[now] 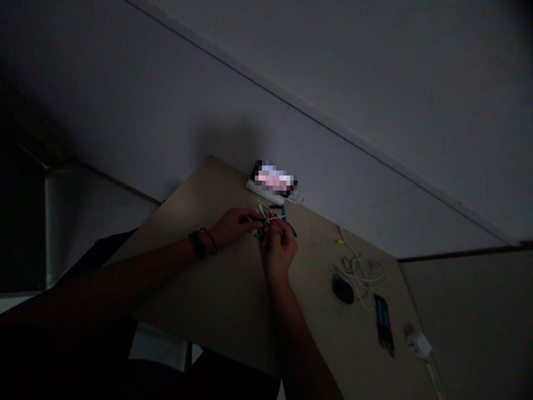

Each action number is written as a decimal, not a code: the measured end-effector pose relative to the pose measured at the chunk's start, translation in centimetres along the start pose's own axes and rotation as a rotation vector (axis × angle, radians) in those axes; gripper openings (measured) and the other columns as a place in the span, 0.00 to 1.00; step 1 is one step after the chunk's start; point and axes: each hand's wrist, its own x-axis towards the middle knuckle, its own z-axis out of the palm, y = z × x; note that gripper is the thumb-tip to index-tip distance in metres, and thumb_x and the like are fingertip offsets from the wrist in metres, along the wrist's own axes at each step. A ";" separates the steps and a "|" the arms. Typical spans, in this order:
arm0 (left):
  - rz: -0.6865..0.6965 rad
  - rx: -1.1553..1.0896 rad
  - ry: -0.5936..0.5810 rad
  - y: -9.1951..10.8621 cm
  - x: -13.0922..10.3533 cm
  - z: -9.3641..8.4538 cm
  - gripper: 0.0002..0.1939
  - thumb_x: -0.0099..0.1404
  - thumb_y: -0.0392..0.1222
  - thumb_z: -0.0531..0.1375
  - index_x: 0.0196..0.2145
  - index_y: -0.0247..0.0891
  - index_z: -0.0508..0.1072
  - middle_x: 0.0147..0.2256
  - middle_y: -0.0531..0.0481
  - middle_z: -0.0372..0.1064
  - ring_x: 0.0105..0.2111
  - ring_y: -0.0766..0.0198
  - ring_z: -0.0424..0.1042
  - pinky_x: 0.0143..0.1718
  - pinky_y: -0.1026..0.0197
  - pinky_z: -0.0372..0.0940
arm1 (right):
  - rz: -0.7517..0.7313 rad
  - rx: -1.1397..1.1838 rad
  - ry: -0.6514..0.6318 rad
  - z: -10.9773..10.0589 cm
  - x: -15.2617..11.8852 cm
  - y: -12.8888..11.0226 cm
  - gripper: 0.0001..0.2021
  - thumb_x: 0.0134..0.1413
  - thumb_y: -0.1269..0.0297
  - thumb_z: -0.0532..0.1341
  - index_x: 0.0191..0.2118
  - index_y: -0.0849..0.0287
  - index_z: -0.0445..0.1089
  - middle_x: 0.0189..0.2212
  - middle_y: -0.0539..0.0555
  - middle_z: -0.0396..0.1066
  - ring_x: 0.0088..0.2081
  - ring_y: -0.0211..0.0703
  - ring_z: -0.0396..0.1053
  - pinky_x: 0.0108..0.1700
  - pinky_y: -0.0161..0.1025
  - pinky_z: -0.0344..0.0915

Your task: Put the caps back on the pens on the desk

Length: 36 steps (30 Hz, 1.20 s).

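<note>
My left hand (236,226) reaches in from the left, its thumb and fingers pinched at a cluster of small thin items. The cluster (261,211) shows white sticks and bits of red, blue and black; the dim light hides their exact kind. On its near right side my right hand (280,248) is closed, fingers curled at the red and white pieces. What each hand grips is too small and dark to name. Just behind the cluster a phone (272,178) with a lit, blurred screen leans on a white base (266,193).
The beige table (200,289) meets the wall at the back. To the right lie a coiled white cable (366,271), a black computer mouse (343,289), a dark slim bundle with blue and red (383,322) and a white plug block (417,340).
</note>
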 end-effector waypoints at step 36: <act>-0.003 0.015 0.032 -0.5 0.3 0.1 0.16 0.59 0.52 0.64 0.39 0.37 0.79 0.37 0.46 0.79 0.35 0.59 0.76 0.38 0.59 0.70 | -0.114 0.100 -0.012 -1.2 1.0 0.2 0.11 0.60 0.55 0.63 0.38 0.54 0.62 0.28 0.43 0.70 0.17 0.28 0.60 0.20 0.28 0.58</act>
